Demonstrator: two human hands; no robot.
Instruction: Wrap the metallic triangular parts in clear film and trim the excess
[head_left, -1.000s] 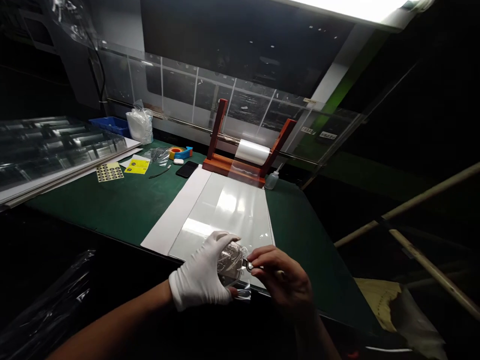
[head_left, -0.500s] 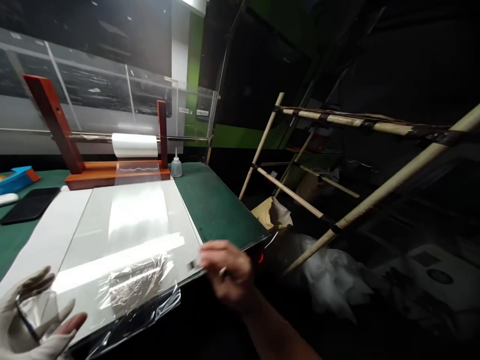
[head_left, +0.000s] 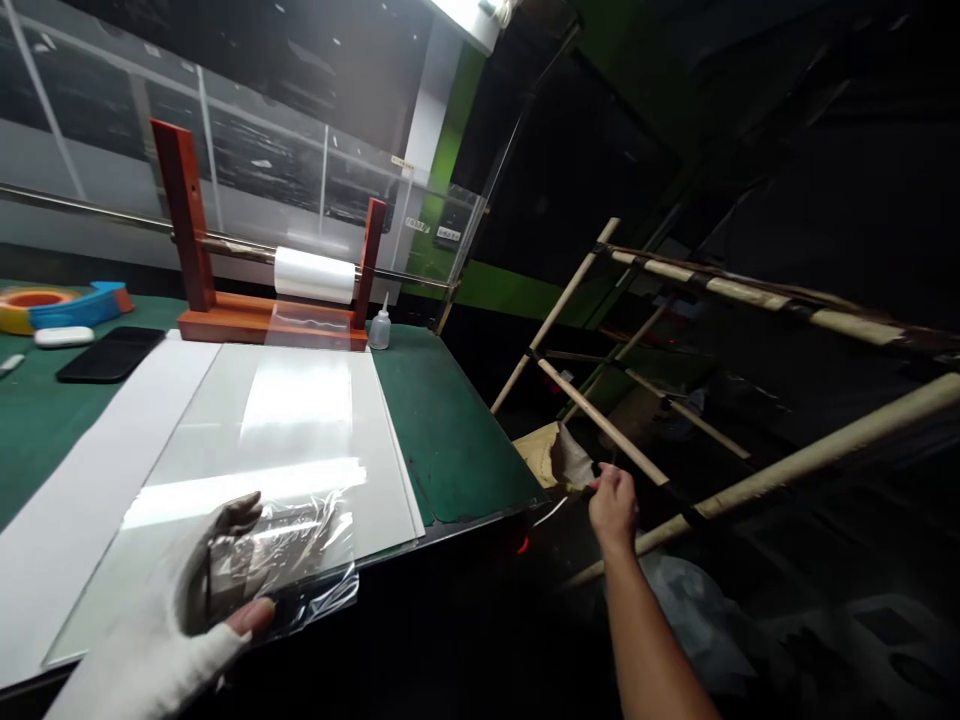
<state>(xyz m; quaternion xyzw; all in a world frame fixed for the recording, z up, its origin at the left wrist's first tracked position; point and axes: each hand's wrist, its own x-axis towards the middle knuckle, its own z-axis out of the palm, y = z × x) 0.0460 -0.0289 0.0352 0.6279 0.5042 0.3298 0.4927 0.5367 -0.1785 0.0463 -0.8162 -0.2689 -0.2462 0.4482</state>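
Observation:
My left hand (head_left: 172, 610), in a white glove with the thumb tip bare, is curled around a clear thin rectangular piece (head_left: 236, 568) with a dark edge. Beneath it, crinkled clear film (head_left: 330, 545) hangs over the front edge of a glass sheet (head_left: 300, 485). My bare right hand (head_left: 615, 508) is out past the table's right edge, beside an open brown paper bag (head_left: 538, 452). Its fingers are closed on a small dark thing (head_left: 598, 467) too small to name. A strip of film runs from a roll (head_left: 315, 276) on a wooden stand (head_left: 255, 318) to the glass.
A dropper bottle (head_left: 380, 330) stands right of the stand. At left on the green table mat (head_left: 465, 440) lie a black phone (head_left: 112, 355), a white case (head_left: 64, 338) and a blue tape dispenser (head_left: 82, 308). A bamboo rack (head_left: 600, 415) rises at right, with plastic sheeting (head_left: 694, 610) below.
My right hand has moved right, from the glass's front corner to beside the paper bag. My left hand has come right over the crinkled film. The view has shifted left.

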